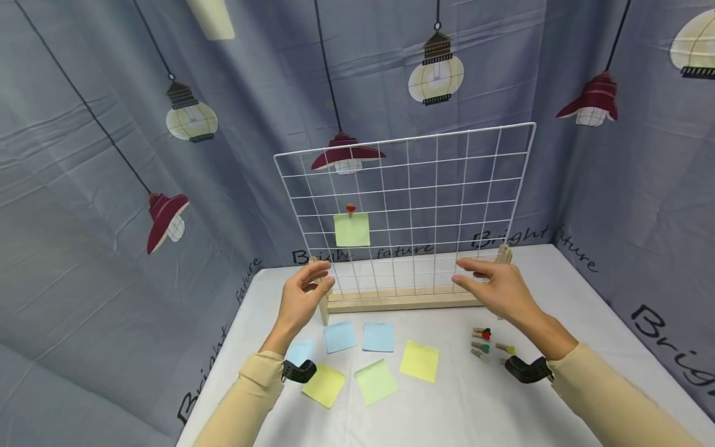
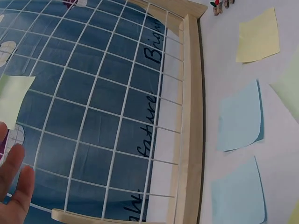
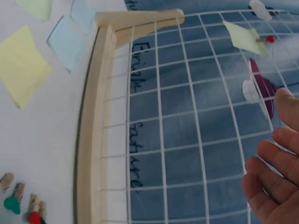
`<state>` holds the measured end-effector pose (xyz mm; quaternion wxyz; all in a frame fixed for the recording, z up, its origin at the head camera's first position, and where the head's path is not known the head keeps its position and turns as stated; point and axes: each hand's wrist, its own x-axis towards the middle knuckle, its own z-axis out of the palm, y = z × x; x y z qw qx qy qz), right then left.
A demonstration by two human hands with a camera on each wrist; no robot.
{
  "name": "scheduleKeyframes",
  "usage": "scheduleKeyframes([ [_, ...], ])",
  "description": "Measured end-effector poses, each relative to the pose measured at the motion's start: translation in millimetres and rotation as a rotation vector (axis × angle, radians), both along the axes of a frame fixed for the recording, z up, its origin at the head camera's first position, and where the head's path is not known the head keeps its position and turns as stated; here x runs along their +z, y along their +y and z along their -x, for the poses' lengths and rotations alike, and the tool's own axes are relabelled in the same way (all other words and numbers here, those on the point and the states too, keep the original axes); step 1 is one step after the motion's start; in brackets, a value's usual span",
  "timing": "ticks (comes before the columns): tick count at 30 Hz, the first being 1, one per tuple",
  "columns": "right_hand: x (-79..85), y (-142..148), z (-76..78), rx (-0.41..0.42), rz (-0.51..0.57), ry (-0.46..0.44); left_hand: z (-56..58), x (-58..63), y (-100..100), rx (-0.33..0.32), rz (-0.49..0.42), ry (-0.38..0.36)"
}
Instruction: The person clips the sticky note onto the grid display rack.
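My left hand (image 1: 301, 298) hovers in front of the lower left of a white wire grid (image 1: 410, 211), thumb and fingers apart with nothing between them. Across from it my right hand (image 1: 497, 288) is raised before the grid's lower right, likewise holding nothing. On the grid's left part hangs a pale green sticky note (image 1: 352, 231), held at its top by a clothespin with a red heart (image 1: 350, 208). In the left wrist view, fingers (image 2: 16, 182) show just below that note. The right wrist view shows spread fingers (image 3: 271, 172) in front of the wires.
A wooden base (image 1: 402, 300) supports the grid. Before it lie blue notes (image 1: 378, 337), yellow notes (image 1: 420, 361) and a green note (image 1: 376, 382) on the white table (image 1: 447, 416). Several small clothespins (image 1: 481, 347) lie at right. A patterned curtain (image 1: 223, 155) surrounds the table.
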<state>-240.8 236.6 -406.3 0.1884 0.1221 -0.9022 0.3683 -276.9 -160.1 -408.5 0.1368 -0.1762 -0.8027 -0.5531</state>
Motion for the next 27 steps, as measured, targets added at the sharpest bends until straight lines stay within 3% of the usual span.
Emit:
scheduleKeyframes([
  [6,-13.5,15,-9.3,-0.056,0.024,-0.058,9.5,-25.5,-5,-0.009,-0.038,-0.032],
  [14,-18.6,28,-16.4,-0.094,0.033,-0.099,8.0,-39.4,-9,-0.014,-0.064,-0.038],
  [27,-28.8,40,-22.9,-0.122,0.028,-0.091,4.2,-77.4,-46,0.138,-0.06,-0.118],
])
